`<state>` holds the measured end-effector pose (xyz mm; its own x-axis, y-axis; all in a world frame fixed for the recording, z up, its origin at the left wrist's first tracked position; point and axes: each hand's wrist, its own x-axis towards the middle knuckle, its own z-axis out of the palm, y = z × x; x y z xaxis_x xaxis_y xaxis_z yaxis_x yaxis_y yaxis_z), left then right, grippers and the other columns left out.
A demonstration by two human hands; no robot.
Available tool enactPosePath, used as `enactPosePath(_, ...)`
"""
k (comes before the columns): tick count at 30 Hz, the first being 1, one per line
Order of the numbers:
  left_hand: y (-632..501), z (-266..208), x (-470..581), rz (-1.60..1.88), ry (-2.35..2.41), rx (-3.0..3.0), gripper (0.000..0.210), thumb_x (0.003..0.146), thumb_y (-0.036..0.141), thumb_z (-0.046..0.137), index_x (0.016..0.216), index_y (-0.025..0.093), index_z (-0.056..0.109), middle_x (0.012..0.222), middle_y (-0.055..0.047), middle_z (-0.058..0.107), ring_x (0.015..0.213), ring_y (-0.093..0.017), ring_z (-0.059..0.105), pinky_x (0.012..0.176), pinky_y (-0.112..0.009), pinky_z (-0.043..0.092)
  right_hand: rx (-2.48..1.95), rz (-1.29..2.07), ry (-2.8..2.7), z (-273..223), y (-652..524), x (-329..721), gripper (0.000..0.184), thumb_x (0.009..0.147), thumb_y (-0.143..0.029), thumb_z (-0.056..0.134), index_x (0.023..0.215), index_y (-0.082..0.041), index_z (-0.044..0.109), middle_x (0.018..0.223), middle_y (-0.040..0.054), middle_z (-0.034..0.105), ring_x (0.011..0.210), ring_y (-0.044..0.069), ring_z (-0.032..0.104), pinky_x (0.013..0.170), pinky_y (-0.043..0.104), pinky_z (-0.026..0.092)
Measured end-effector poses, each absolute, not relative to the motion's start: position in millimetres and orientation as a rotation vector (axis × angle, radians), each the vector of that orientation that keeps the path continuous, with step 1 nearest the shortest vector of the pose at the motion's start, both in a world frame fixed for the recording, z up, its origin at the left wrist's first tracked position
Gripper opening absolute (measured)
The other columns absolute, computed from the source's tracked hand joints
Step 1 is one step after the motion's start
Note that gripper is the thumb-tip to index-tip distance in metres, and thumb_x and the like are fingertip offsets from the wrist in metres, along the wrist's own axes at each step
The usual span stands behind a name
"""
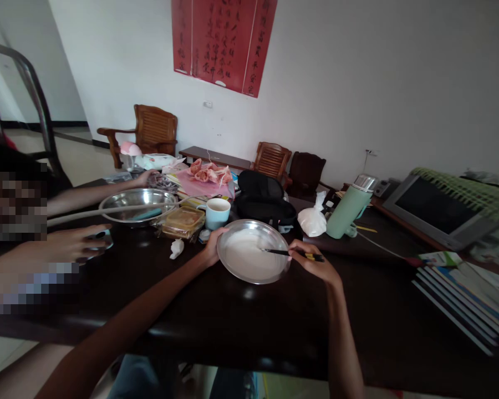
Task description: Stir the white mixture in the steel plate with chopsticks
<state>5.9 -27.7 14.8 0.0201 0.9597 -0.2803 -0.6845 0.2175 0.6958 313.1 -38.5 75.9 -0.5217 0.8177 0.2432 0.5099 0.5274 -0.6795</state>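
Two hands are at the metal bowl (249,226) on the dark table (274,321): the left hand (211,248) grips its left rim, some fingers hidden; the right hand (314,261) pinches black sticks (276,252) over its right rim, their tips blurred. Round and shiny, the bowl holds white liquid (243,257). A mug (217,213) crowds its back left; tabletop stretches before it.
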Motion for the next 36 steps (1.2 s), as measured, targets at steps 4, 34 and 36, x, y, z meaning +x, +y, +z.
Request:
enactPosePath(4,-28,17,7,1.341,0.833,0.41,0.012,0.084,0.024,0.069,0.085,0.013,0.074,0.067,-0.005,0.074,0.059,-0.019,0.066,0.064,-0.028,0.051,-0.964,0.942,-2.282,76,-42,306,0.025,0.099,-0.044,0.06,0.086,-0.025,0.068,0.083,0.0013,0.079,0.085,0.024,0.071,0.082,0.034,0.053)
enactPosePath(34,-34,23,9,1.376,0.872,0.398,0.016,0.087,0.02,0.064,0.081,0.012,0.077,0.066,-0.006,0.074,0.063,-0.021,0.065,0.067,-0.03,0.05,-1.005,0.759,-2.237,76,-46,296,0.022,0.097,-0.042,0.059,0.089,-0.025,0.07,0.088,0.0008,0.076,0.087,0.024,0.071,0.082,0.033,0.053)
enactPosePath(36,-34,23,8,1.364,0.862,0.392,0.015,0.085,0.02,0.065,0.082,0.012,0.077,0.068,-0.007,0.074,0.063,-0.021,0.066,0.067,-0.031,0.05,-1.068,0.714,-2.209,79,-46,310,0.024,0.098,-0.042,0.059,0.084,-0.025,0.069,0.081,-0.0004,0.074,0.082,0.023,0.068,0.078,0.033,0.052)
